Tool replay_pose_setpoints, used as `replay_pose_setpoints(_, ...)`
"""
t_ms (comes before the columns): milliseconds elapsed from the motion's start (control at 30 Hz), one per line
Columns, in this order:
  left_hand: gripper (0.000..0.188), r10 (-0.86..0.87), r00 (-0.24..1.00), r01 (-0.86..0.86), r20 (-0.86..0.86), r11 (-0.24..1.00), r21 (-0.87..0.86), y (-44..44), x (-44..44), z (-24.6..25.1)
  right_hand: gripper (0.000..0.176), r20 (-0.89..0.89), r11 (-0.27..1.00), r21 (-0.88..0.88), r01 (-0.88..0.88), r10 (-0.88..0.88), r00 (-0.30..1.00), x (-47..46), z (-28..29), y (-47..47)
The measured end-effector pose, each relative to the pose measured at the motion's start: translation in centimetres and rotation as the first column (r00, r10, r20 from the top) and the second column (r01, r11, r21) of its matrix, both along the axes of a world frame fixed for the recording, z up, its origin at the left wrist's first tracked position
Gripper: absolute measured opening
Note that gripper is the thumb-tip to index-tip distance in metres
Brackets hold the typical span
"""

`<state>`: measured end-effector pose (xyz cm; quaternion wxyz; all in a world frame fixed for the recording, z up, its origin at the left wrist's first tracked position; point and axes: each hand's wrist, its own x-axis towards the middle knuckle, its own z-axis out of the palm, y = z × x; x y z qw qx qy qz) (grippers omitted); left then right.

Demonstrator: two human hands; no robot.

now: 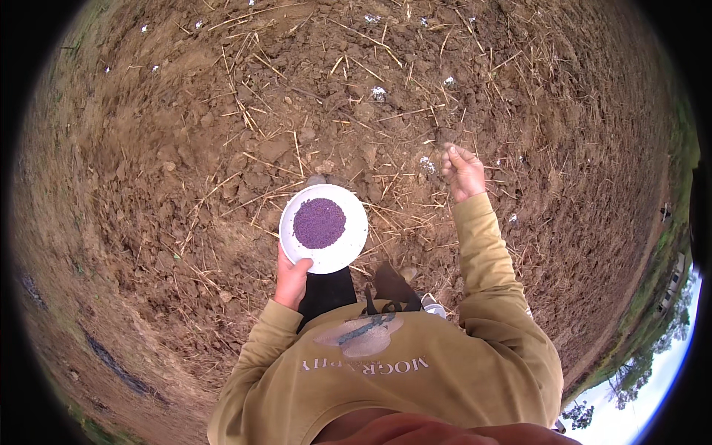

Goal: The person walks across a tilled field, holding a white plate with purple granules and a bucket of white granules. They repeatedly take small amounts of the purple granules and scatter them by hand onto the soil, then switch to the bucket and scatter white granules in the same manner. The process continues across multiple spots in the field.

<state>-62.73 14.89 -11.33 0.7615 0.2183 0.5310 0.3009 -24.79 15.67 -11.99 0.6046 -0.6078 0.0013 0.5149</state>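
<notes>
My left hand (292,279) grips the lower rim of a round white bowl (351,245), thumb over the edge and fingers beneath. In the bowl lies a round heap of small purple grains (319,223) that look like coated seeds. Out to the right, my right hand (463,171) is held over the soil with its thumb against the curled fingers. Whether any grains are between those fingers cannot be seen. Just left of it, a small patch of white granules (427,164) lies on the ground.
Cloddy brown soil (189,128) strewn with dry straw (245,111) spreads all around. More white patches (378,93) dot it ahead and to the right. A white container (434,307) shows partly beside my legs. Trees (634,375) and a building (670,286) stand at the far right.
</notes>
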Motion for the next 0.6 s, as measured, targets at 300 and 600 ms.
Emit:
replay_pose_setpoints(300,0.065,-0.072,0.996,0.081,0.047,0.974,-0.21,-9.0,2.2,2.8,0.015,-0.07,0.973,-0.232,-0.009,-0.007,0.998,-2.1,-0.6,-19.3)
replay_pose_setpoints(600,0.065,-0.113,0.993,0.116,0.029,0.985,-0.128,-7.8,2.6,3.5,0.014,0.257,0.993,-0.11,0.029,0.0,0.967,3.1,-0.5,-7.4)
